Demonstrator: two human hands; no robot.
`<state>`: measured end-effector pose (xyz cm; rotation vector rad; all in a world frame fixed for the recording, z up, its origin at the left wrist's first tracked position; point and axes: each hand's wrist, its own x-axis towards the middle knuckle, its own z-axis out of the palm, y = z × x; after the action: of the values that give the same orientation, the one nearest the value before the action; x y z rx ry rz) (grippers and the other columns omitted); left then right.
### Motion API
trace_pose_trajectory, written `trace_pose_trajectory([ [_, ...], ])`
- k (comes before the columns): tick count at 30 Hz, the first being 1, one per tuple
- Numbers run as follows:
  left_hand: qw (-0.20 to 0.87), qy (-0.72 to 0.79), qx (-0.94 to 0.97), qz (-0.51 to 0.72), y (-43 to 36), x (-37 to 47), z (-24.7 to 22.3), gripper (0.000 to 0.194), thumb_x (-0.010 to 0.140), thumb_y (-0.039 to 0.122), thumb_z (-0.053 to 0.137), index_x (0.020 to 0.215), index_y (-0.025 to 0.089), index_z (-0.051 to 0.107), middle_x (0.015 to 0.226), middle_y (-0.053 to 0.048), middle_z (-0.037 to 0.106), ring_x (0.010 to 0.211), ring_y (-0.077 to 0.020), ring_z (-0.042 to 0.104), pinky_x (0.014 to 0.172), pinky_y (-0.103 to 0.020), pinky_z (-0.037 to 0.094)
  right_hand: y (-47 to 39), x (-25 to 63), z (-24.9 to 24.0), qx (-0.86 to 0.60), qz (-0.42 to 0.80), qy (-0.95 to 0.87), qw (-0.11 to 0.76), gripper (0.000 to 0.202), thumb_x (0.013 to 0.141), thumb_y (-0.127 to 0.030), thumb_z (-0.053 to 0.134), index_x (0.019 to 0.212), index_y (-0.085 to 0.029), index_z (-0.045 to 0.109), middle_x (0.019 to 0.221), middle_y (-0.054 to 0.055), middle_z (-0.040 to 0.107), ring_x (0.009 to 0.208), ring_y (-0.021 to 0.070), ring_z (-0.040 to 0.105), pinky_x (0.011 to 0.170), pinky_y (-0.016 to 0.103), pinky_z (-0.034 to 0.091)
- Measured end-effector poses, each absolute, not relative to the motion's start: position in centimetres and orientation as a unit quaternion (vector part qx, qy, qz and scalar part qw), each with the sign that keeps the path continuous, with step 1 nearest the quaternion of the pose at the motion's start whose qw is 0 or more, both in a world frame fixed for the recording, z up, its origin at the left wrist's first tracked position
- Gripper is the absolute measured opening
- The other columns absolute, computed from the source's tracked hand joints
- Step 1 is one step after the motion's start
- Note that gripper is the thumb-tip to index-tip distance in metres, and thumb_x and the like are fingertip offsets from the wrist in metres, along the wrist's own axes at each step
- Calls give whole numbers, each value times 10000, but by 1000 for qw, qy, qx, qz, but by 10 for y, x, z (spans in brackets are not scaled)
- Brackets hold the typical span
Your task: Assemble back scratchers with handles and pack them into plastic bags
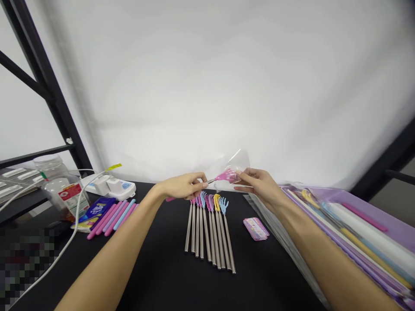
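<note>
My left hand [186, 185] is closed round the metal rod of a back scratcher with a pink claw head [222, 176]; its pink handle end shows left of the fingers. The claw lies inside a clear plastic bag [241, 157], whose edge my right hand [257, 183] pinches between thumb and fingers. Below my hands, several back scratchers [210, 233] lie side by side on the black table, their pink, purple, blue and yellow claws pointing away from me. A small stack of pink printed cards [256, 229] rests to their right.
Flat clear bags [275, 229] lie under my right forearm. A purple bin [356, 198] with long items stands at right. Leftward are pink, purple and blue handle tubes [113, 218], a blue packet [97, 209], a power strip [128, 189], a plastic jar [53, 183] and a white cable [76, 224].
</note>
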<state>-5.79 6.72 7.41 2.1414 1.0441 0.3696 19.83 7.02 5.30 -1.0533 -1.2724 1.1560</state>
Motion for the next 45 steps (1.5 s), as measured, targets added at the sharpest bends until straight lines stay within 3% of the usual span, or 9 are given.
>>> trace_pose_trajectory([
  [7,399,352,817,221,72,-41,58,335,916,535,460,955,205,500,626,39,531,493,-91,462,501,-218,406,66,183,42,-319,566,-505,568,258,661,-313,844,780,-183,655,834,33,737,874,223,705,807,397,580],
  [13,334,428,767,342,71,-23,48,552,845,582,563,1217,216,383,651,34,613,486,-108,520,507,-222,421,64,171,36,-330,565,-489,577,288,722,-416,791,885,-202,689,910,47,752,904,226,709,794,377,574],
  [19,510,303,768,241,72,-33,49,543,814,485,672,1233,156,562,1053,-126,685,734,-156,682,666,-288,532,72,182,36,-365,517,-458,624,304,647,-395,845,794,-179,688,797,55,750,753,207,710,710,341,576],
  [23,531,300,742,279,73,-31,46,444,793,485,702,1027,110,662,924,-133,733,815,-186,701,754,-315,548,69,178,39,-358,550,-450,605,289,672,-385,828,823,-175,698,836,73,754,810,217,710,715,329,576],
  [27,425,386,754,318,73,-24,44,460,776,556,682,750,99,639,685,-112,717,613,-183,684,589,-281,526,65,172,39,-344,556,-485,581,292,694,-396,811,828,-165,693,875,83,754,815,221,711,746,356,574],
  [33,504,288,770,266,74,-27,44,491,737,400,775,1128,129,655,1002,-128,742,922,-217,704,864,-346,537,68,182,41,-341,548,-490,586,276,712,-401,793,847,-184,688,890,72,752,862,225,704,746,343,566],
  [38,441,360,768,294,74,-19,37,489,827,575,613,767,93,668,685,-114,715,585,-177,674,603,-291,546,67,180,42,-338,564,-535,530,259,732,-402,774,842,-183,690,873,60,746,817,206,695,761,346,558],
  [43,461,323,766,309,75,-18,36,487,751,464,749,1084,116,679,960,-123,745,867,-215,706,830,-333,547,70,181,38,-346,555,-541,529,289,728,-414,770,880,-179,697,828,47,737,806,194,684,780,327,528],
  [45,496,298,757,303,74,-18,36,478,782,482,713,1062,95,680,972,-138,739,877,-222,708,850,-354,547,72,183,37,-349,536,-553,533,315,740,-415,759,943,-181,698,832,37,736,809,179,676,791,306,505],
])
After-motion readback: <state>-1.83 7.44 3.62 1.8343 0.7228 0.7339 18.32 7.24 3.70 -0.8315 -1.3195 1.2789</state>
